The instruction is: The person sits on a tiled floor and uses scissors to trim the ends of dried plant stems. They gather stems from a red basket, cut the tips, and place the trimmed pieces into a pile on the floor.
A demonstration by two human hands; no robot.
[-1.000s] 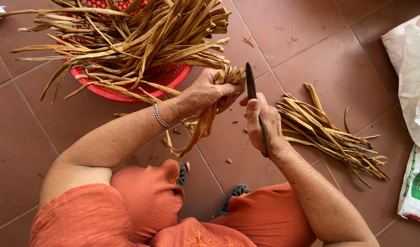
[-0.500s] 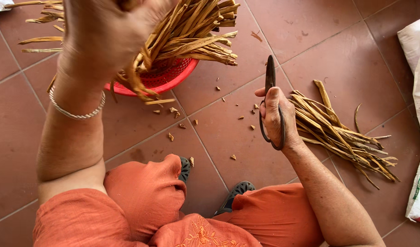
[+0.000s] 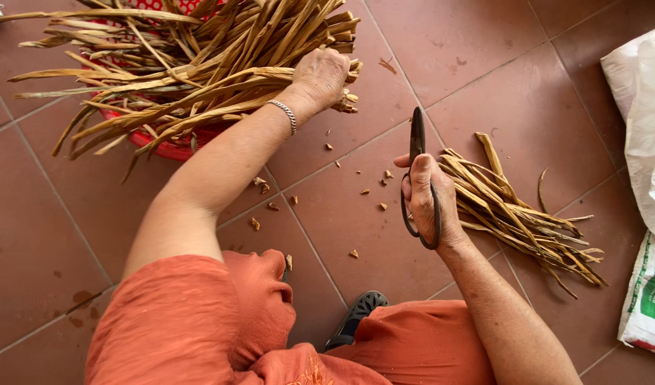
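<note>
My left hand (image 3: 321, 77) reaches up into a big heap of dry tan leaf strips (image 3: 199, 64) that fills a red basket (image 3: 167, 148), and it closes on strips at the heap's right end. A thin silver bracelet sits on that wrist. My right hand (image 3: 423, 199) holds dark metal scissors (image 3: 417, 153) with the blades closed and pointing away from me. Just right of that hand lies a smaller pile of cut strips (image 3: 516, 210) on the floor tiles.
Small cut bits (image 3: 327, 147) are scattered on the reddish floor tiles between my hands. White sacks (image 3: 648, 142) lie along the right edge. My orange-clad knees and a dark sandal (image 3: 356, 314) are at the bottom.
My left hand, raised close to the camera half a second ago, has gone down to the heap in the basket. The right hand with the scissors stayed about in place.
</note>
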